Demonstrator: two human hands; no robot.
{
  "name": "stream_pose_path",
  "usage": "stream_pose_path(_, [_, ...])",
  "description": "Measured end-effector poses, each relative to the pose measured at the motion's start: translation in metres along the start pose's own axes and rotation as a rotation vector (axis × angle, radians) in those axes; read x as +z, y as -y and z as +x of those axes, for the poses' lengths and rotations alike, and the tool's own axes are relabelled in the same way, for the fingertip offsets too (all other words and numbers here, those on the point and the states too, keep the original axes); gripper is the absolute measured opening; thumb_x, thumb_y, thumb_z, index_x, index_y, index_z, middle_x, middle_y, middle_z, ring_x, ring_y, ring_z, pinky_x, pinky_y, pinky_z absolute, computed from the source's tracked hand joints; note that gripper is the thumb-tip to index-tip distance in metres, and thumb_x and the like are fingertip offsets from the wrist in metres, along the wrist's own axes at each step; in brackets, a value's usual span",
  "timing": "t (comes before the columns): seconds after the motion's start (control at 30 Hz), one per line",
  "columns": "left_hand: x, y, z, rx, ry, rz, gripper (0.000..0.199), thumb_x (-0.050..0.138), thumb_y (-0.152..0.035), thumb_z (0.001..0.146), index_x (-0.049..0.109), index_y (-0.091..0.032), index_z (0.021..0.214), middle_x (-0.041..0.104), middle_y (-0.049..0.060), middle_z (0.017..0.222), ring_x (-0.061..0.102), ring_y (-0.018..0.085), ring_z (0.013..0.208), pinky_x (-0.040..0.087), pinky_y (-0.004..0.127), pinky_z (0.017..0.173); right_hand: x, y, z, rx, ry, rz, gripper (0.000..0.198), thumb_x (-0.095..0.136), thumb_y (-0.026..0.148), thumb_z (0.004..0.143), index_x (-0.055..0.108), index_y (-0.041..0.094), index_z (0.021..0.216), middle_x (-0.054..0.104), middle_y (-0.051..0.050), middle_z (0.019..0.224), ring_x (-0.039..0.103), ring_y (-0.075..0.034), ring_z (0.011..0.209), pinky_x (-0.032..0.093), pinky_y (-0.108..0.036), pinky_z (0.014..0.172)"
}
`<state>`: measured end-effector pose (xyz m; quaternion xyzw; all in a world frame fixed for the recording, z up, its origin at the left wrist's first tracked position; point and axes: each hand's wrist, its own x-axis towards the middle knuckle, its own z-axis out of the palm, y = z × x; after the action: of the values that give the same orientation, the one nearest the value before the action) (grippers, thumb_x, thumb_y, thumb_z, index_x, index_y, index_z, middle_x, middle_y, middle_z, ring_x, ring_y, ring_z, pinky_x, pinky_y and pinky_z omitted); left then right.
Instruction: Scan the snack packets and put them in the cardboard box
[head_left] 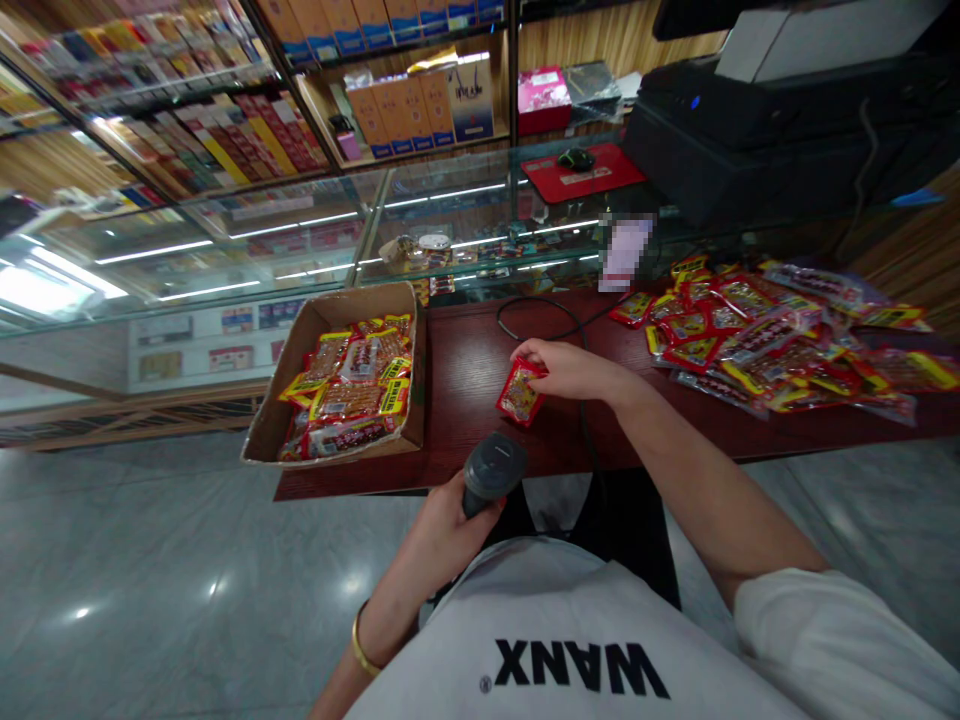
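My left hand [450, 530] is closed round the handle of a dark grey barcode scanner [495, 465], held just off the near edge of the table. In my right hand [559, 368] is a small red and yellow snack packet [519, 393], pinched at its upper right corner above the dark red wooden table [465, 350]. To the left stands an open cardboard box [416, 420] with several snack packets [360, 370] in it. A heap of similar red and yellow packets [750, 330] lies at the table's right side.
A black cable [536, 300] loops across the table. Behind it runs a glass display counter [300, 230] bearing a red mouse pad [589, 172], a mouse [576, 159] and a pixelated, phone-shaped item [626, 252]. Black equipment [750, 140] stands back right; stocked shelves [397, 110] line the wall.
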<state>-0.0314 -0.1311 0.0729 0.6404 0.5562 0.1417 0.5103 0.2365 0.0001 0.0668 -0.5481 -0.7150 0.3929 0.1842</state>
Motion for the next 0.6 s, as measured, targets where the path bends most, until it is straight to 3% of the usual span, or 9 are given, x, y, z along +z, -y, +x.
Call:
stream_pose_path(0.17, [0.000, 0.006, 0.002, 0.003, -0.015, -0.010, 0.010, 0.065, -0.027, 0.087, 0.067, -0.019, 0.092, 0.064, -0.004, 0.060, 0.060, 0.016, 0.052, 0.048, 0.025, 0.058, 0.022, 0.025, 0.035, 0.025, -0.229, 0.487, 0.055, 0.064, 0.009, 0.088, 0.053, 0.020, 0.141, 0.075, -0.009, 0.125, 0.074, -0.019, 0.109, 0.060, -0.034, 0.095])
stream_pose_path(0.3, [-0.001, 0.010, 0.003, -0.005, -0.036, -0.032, 0.013, 0.065, -0.027, 0.086, 0.068, -0.018, 0.094, 0.064, -0.003, 0.060, 0.061, 0.017, 0.055, 0.048, 0.025, 0.057, 0.055, 0.082, 0.083, -0.052, -0.126, 0.707, 0.067, 0.064, 0.019, 0.095, 0.038, 0.025, 0.156, 0.071, -0.007, 0.137, 0.071, -0.020, 0.119, 0.058, -0.037, 0.104])
stream_pose_path(0.4, [-0.004, 0.012, 0.001, -0.016, -0.062, -0.036, 0.014, 0.064, -0.029, 0.087, 0.067, -0.018, 0.094, 0.063, -0.004, 0.059, 0.060, 0.016, 0.053, 0.047, 0.024, 0.056, 0.075, 0.115, 0.104, -0.130, -0.070, 0.522, 0.080, 0.070, 0.028, 0.094, 0.028, 0.023, 0.162, 0.060, -0.012, 0.152, 0.060, -0.022, 0.137, 0.049, -0.037, 0.115])
stream_pose_path(0.47, [-0.005, 0.015, 0.000, -0.019, -0.081, -0.039, 0.014, 0.063, -0.029, 0.087, 0.067, -0.018, 0.095, 0.063, -0.004, 0.059, 0.059, 0.016, 0.052, 0.047, 0.024, 0.055, 0.077, 0.116, 0.101, -0.196, -0.124, 0.270, 0.080, 0.071, 0.033, 0.094, 0.031, 0.023, 0.162, 0.051, -0.011, 0.160, 0.051, -0.020, 0.146, 0.041, -0.033, 0.121])
stream_pose_path(0.53, [-0.005, 0.018, -0.001, -0.023, -0.096, -0.049, 0.016, 0.063, -0.030, 0.088, 0.067, -0.018, 0.096, 0.062, -0.004, 0.058, 0.059, 0.016, 0.052, 0.047, 0.024, 0.055, 0.066, 0.095, 0.085, -0.196, -0.212, 0.009, 0.069, 0.067, 0.037, 0.096, 0.039, 0.027, 0.158, 0.050, -0.004, 0.162, 0.047, -0.015, 0.148, 0.036, -0.027, 0.122])
stream_pose_path(0.6, [-0.005, 0.021, 0.001, -0.034, -0.105, -0.066, 0.017, 0.064, -0.032, 0.087, 0.067, -0.018, 0.097, 0.062, -0.004, 0.058, 0.060, 0.017, 0.052, 0.047, 0.025, 0.055, 0.042, 0.056, 0.062, -0.082, -0.306, -0.179, 0.057, 0.063, 0.038, 0.098, 0.048, 0.028, 0.152, 0.050, -0.003, 0.162, 0.042, -0.018, 0.150, 0.032, -0.030, 0.125])
